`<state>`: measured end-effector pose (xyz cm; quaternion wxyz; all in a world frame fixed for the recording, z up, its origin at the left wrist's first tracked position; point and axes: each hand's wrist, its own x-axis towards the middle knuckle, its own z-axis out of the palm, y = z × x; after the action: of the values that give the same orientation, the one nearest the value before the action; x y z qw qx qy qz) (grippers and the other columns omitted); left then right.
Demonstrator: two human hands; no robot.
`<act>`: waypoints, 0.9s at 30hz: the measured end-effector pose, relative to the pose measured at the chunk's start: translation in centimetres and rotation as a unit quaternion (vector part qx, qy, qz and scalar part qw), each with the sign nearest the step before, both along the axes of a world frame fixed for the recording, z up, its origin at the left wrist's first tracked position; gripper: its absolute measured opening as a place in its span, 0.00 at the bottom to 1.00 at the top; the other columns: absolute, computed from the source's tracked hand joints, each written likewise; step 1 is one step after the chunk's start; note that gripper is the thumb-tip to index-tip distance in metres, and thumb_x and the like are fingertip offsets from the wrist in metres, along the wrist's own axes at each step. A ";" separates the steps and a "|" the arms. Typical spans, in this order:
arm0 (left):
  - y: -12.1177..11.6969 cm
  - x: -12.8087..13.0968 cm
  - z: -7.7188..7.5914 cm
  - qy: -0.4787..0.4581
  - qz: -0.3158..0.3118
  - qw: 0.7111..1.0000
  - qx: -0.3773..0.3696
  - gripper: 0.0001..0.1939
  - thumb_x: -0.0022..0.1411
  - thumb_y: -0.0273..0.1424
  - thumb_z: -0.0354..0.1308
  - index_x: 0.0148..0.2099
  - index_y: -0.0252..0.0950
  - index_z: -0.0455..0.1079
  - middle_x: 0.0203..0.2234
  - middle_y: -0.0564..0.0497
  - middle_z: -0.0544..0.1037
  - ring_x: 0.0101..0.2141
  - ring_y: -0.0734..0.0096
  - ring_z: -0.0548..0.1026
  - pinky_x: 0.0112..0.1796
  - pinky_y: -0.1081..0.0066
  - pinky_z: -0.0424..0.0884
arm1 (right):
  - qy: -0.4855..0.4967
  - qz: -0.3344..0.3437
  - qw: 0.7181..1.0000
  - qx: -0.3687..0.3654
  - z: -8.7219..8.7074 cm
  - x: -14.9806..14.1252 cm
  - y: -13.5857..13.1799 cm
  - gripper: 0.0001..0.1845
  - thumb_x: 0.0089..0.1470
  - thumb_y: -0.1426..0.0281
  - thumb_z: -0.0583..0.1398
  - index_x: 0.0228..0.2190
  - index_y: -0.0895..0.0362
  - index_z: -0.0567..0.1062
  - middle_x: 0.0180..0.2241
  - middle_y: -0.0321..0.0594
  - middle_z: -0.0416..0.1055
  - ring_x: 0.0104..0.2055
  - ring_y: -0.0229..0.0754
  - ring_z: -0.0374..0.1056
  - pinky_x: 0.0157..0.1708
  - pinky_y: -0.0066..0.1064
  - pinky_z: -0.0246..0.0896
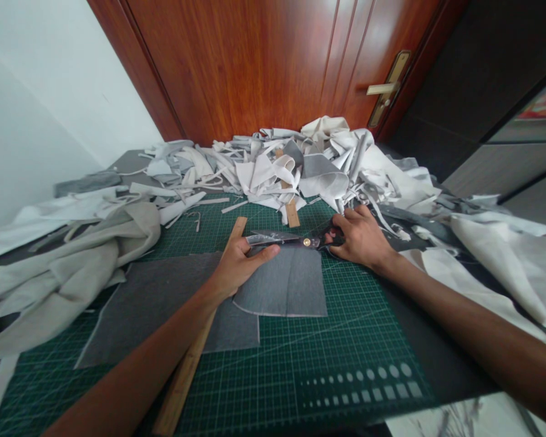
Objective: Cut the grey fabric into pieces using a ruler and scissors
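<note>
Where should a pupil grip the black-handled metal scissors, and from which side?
The scissors are probably best gripped by the black handles, coming from the person's right. The metal blades point left, with their tips at the left hand, while the handles lie on the right, where the right hand holds them.

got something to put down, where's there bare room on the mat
On the cutting mat, bare grid shows between the grey pieces and the right forearm, and nearer you, right of the wooden ruler. It's crowded at the back with heaped scraps, and around the scissors, left hand and right hand.
</note>
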<state>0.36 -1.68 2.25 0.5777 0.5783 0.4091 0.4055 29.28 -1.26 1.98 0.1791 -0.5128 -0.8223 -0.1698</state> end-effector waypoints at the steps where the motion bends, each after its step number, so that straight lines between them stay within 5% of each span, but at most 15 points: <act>1: 0.0 0.0 0.1 0.003 0.004 1.000 0.001 0.18 0.50 0.43 0.74 0.37 0.35 0.81 0.30 0.51 0.82 0.30 0.70 0.75 0.29 0.74 0.68 | 0.004 0.000 1.000 -0.001 0.0 0.0 0.0 0.10 0.53 0.62 0.57 0.32 0.54 0.72 0.26 0.41 0.70 0.33 0.49 0.61 0.43 0.42 0.52; 21: 0.0 0.1 0.2 -0.001 0.017 1.000 -0.020 0.17 0.46 0.42 0.75 0.33 0.37 0.79 0.24 0.53 0.79 0.26 0.69 0.74 0.26 0.73 0.68 | 0.057 0.000 0.998 -0.018 -0.5 -0.1 -0.3 0.13 0.56 0.58 0.57 0.27 0.53 0.71 0.24 0.38 0.72 0.26 0.44 0.62 0.41 0.41 0.52; 27: 0.3 0.1 -0.2 -0.025 0.070 0.994 -0.081 0.18 0.44 0.42 0.76 0.31 0.36 0.78 0.23 0.53 0.79 0.24 0.71 0.73 0.27 0.73 0.68 | 0.122 0.010 0.991 -0.052 -1.3 -0.3 -0.1 0.15 0.56 0.56 0.60 0.25 0.52 0.68 0.22 0.35 0.71 0.25 0.42 0.64 0.41 0.39 0.54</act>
<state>0.42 -1.41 2.05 0.6031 0.4892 0.4655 0.4246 29.02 -1.36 0.67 0.2532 -0.5298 -0.8071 -0.0608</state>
